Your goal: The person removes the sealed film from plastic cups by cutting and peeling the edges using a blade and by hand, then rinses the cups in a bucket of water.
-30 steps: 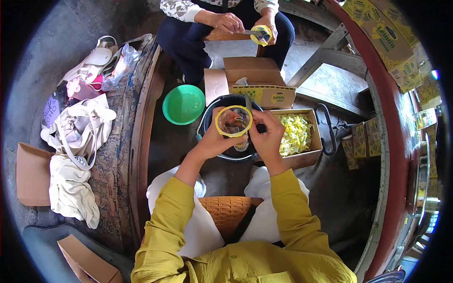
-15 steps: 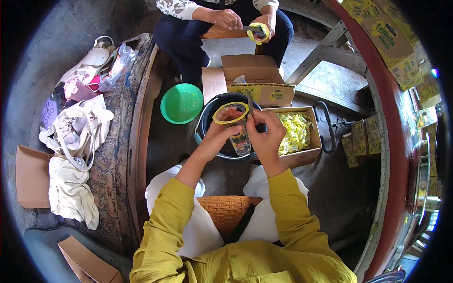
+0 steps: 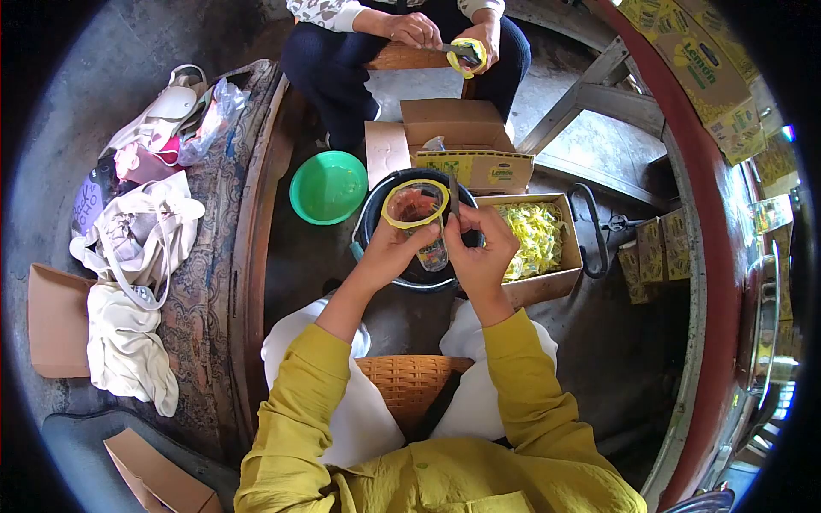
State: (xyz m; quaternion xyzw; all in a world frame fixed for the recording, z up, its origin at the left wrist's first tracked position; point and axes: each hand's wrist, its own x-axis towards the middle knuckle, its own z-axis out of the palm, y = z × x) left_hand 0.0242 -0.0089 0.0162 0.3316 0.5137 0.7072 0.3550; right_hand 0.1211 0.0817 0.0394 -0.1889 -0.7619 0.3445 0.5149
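In my left hand is a clear plastic cup with printing on its side and a yellow rim. Its mouth tilts toward me, and reddish fingers or contents show blurrily through it. My right hand is closed on a knife, blade pointing up and away from me, right at the cup's rim. Both hands are over a dark bucket. To the right of them stands a cardboard box full of yellow plastic strips.
Opposite me a seated person's hands work a blade on another yellow-rimmed cup. A green basin and an open lemon-printed carton lie beyond the bucket. Bags rest on the patterned bench at left.
The cup has tipped so its mouth faces me more, and its base has drawn in slightly. My right hand and the knife stay close to the rim. The other person's cup has turned slightly.
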